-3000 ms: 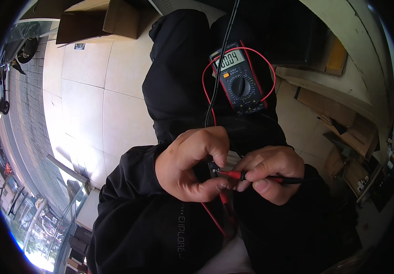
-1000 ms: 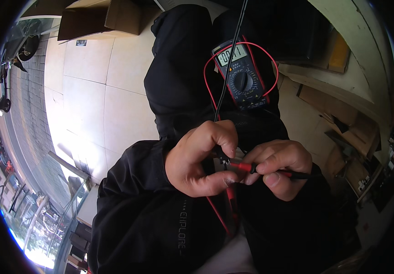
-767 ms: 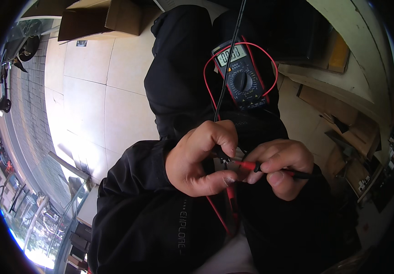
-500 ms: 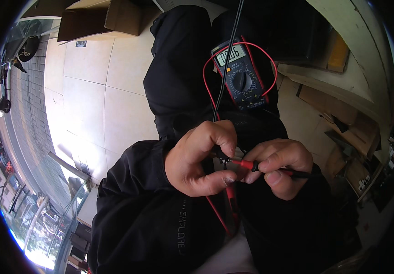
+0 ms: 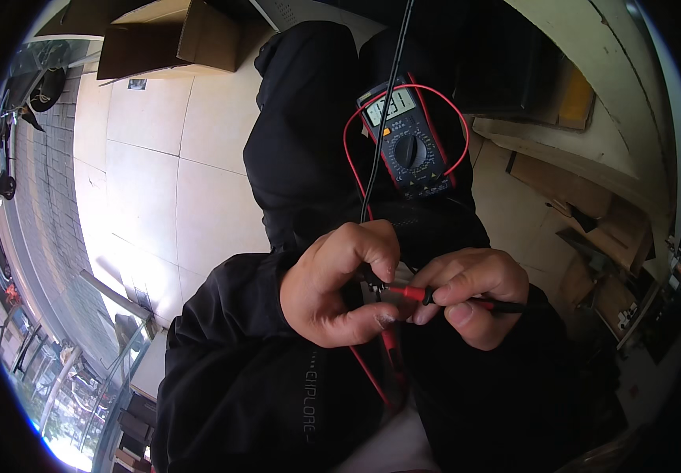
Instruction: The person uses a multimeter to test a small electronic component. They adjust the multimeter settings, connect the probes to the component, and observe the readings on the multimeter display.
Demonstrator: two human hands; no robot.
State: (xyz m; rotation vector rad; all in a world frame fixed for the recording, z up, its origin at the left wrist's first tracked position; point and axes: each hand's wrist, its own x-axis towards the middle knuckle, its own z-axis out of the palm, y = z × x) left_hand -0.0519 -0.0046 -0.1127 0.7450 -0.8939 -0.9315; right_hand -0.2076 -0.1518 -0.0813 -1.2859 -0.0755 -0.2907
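My right hand (image 5: 486, 288) pinches a red-and-black multimeter probe (image 5: 411, 294) between thumb and fingers. Its tip points left and meets, or nearly meets, a small dark connector (image 5: 375, 281) with shiny metal bits. Curled around that connector is my left hand (image 5: 320, 292), thumb below and index finger above; its other fingers are mostly hidden. A thin black cable (image 5: 384, 126) runs from the top down to my left hand. On my lap beyond the hands lies a dark multimeter (image 5: 410, 146) with a lit display. Below the hands, a second red probe (image 5: 390, 343) hangs.
A red test lead (image 5: 465, 126) loops around the multimeter. An open cardboard box (image 5: 210, 35) stands on the tiled floor (image 5: 147, 169) at the far left. More cardboard (image 5: 593, 193) lies at the right. Glass and a street are at the left edge.
The multimeter's display reading has changed. Hands, probe and meter sit slightly lower and further left in the picture, together with the whole scene. Both grips look the same.
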